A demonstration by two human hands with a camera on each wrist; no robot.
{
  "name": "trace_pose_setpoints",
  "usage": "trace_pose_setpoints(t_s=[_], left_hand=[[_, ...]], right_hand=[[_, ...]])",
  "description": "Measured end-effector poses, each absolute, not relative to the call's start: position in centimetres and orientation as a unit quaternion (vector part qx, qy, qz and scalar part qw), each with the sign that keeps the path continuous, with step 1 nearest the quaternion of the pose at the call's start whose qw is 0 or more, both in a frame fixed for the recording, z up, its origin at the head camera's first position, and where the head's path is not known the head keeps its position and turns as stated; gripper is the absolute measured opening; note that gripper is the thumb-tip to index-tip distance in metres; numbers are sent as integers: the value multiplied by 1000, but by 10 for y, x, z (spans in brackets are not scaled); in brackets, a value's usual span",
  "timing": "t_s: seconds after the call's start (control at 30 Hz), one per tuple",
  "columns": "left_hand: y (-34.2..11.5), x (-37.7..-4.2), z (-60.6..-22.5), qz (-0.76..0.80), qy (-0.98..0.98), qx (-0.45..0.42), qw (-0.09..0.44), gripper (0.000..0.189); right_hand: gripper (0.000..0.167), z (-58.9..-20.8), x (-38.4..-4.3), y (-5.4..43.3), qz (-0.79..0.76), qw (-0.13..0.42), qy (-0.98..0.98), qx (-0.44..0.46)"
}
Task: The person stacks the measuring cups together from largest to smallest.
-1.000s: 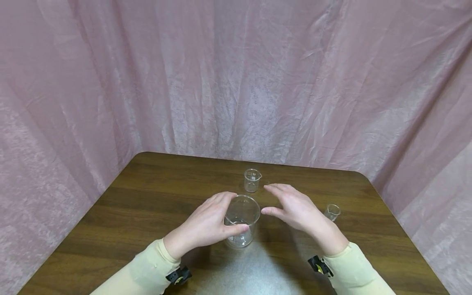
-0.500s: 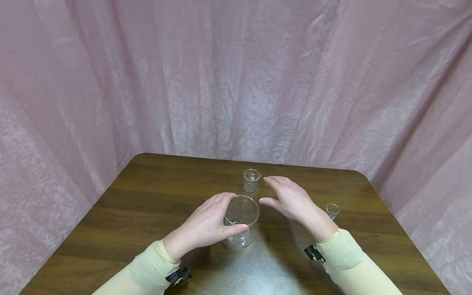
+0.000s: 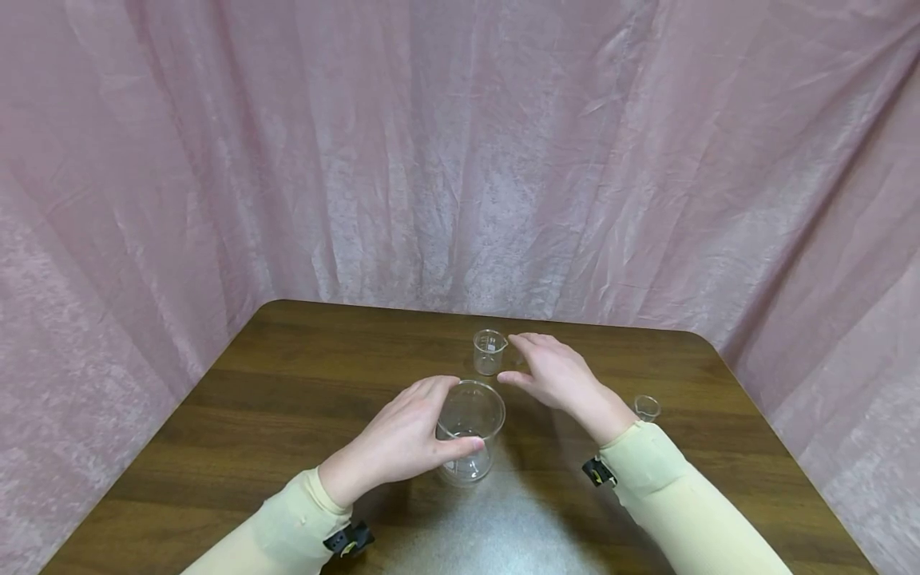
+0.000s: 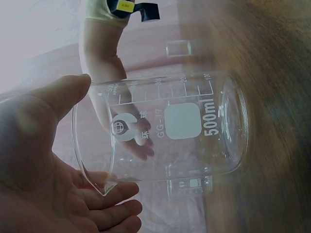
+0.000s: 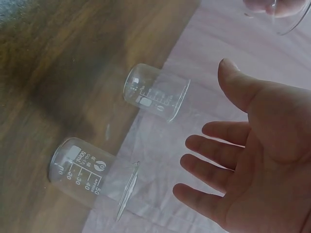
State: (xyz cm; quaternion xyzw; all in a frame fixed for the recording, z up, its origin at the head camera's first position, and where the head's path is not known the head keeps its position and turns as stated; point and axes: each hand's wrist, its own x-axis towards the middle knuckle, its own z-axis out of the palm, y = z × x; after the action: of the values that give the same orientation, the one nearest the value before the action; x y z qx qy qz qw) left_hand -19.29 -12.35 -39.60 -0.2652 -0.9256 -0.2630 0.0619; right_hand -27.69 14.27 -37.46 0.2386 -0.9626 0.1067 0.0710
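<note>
My left hand (image 3: 402, 435) holds a large clear glass beaker (image 4: 182, 121) marked 500ml near its rim, thumb on one side and fingers on the other. This beaker stands upright on the table, its spout beside my fingers in the left wrist view. My right hand (image 3: 557, 379) hovers to its right with fingers spread and nothing in them. Just left of those fingertips stands a small glass beaker (image 3: 489, 352). In the right wrist view a beaker marked 50ml (image 5: 92, 170) stands nearer the right hand (image 5: 262, 160); in the head view that hand mostly hides it.
Another small beaker (image 3: 647, 408) stands at the right, partly behind my right forearm. The brown wooden table (image 3: 323, 351) has rounded far corners. Pink curtains (image 3: 460, 160) hang around its far side and flanks.
My right hand has moved forward and slightly left, closer to the small beaker at the back. The left hand and large beaker have stayed in place.
</note>
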Motion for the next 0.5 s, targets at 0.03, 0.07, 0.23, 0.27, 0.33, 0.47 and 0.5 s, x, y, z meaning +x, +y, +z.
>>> trace_pose_setpoints(t_s=[0.03,0.07,0.23,0.27,0.33,0.47,0.5], left_hand=[[-123,-193,-396,-264,-925,-266,64,91],[-123,-193,-396,-263,-925,-266,64,91],[-123,-193,-397,-263,-926,-265,60,91],[-123,-193,-397,-262,-926,-265,59,92],[-123,-193,-397,-262,-926,-265,58,92],[-123,-193,-395,-259,-928,-262,60,93],[-123,-193,-395,-257,-928,-262,59,93]], right_hand=[[72,-374,-278,142,106,70,-963,238],[72,-374,-280,141,105,69,-963,237],[73,-377,-285,139,102,66,-966,230],[74,-378,-287,139,103,65,-966,228],[76,-378,-289,137,106,65,-967,224],[79,-379,-296,132,117,61,-968,212],[79,-379,-297,131,119,59,-969,209]])
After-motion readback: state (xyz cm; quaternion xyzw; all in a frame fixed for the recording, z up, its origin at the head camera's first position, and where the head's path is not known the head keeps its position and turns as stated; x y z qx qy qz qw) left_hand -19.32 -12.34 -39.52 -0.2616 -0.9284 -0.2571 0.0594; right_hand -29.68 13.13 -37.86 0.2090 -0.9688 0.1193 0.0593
